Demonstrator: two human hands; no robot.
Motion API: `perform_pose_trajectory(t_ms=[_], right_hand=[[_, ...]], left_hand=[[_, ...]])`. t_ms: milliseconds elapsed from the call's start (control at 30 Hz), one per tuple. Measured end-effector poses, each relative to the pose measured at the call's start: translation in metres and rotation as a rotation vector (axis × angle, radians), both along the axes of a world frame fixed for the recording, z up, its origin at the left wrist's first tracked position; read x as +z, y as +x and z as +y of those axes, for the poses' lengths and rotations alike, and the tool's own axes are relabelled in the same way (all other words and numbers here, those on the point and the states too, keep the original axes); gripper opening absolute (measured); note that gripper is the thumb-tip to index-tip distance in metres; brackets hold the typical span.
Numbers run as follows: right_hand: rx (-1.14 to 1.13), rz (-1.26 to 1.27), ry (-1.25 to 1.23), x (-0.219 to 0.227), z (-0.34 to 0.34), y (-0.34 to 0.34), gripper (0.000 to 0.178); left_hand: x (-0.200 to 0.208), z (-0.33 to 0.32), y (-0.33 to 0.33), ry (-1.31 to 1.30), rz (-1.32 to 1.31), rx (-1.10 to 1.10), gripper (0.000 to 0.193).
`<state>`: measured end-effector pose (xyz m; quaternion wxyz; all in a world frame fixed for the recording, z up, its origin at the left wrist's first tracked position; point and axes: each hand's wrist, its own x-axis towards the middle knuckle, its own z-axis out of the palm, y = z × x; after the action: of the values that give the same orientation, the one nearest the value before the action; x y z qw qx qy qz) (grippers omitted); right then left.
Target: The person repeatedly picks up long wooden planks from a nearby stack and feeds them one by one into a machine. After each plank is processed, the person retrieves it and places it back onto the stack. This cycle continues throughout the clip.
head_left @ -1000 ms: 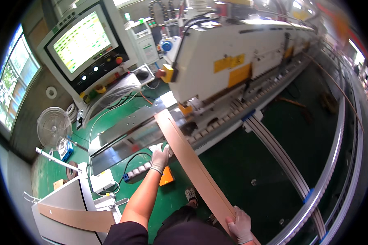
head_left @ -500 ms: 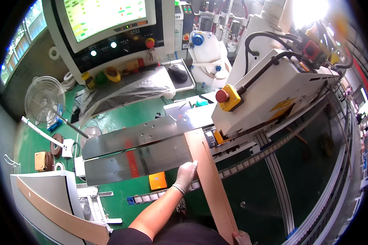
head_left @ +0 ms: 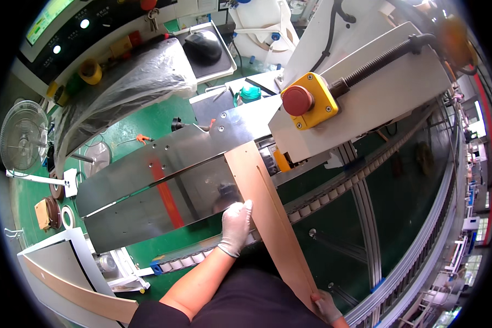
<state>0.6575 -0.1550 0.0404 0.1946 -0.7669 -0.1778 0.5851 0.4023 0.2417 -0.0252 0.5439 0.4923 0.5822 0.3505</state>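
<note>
A long, narrow, pinkish-tan board (head_left: 268,221) slants from the steel machine table down toward my body. Its far end lies on the steel plate (head_left: 131,221), beside the machine's white housing. My left hand (head_left: 236,225), in a pale glove, closes on the board's left edge, thumb along the edge and fingers partly hidden. At the near end my right hand (head_left: 327,307), also gloved, grips the board's right edge near its corner. A dark groove runs lengthwise near the board's right side.
A red stop button on a yellow box (head_left: 310,101) juts from the white housing (head_left: 366,93). A roller rail (head_left: 333,192) crosses under the board. Another tan board (head_left: 76,287) leans at lower left near a fan (head_left: 23,139). A plastic-covered desk (head_left: 142,82) stands behind.
The view has moved closer to the machine and tilted downward. Both hands keep their hold on the board, whose far end still lies on the steel plate by the housing.
</note>
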Motion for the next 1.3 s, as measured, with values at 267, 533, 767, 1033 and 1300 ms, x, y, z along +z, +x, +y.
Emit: perform_pose_trajectory(t_ms=[267,533,767,1033,1300], right_hand=[[0.127,-0.013,0.067,-0.058,-0.058,0.04,0.06],[0.081,-0.122,0.087,-0.04,-0.032,0.056,0.06],[0.028,-0.056,-0.007,-0.009,0.016,0.097,0.052],[0.022,-0.116,0.16,-0.034,0.003,0.193,0.044],[0.208,-0.29,0.1,-0.051,0.007,0.292,0.04]], left_hand=[[0.005,0.009,0.0,0.029,0.066,-0.18,0.034],[-0.015,0.012,0.035,-0.047,-0.084,-0.077,0.046],[-0.005,0.028,0.089,-0.092,-0.124,-0.062,0.041],[0.007,0.046,0.188,-0.191,-0.296,0.041,0.031],[0.027,0.064,0.282,-0.431,-0.44,0.035,0.031]])
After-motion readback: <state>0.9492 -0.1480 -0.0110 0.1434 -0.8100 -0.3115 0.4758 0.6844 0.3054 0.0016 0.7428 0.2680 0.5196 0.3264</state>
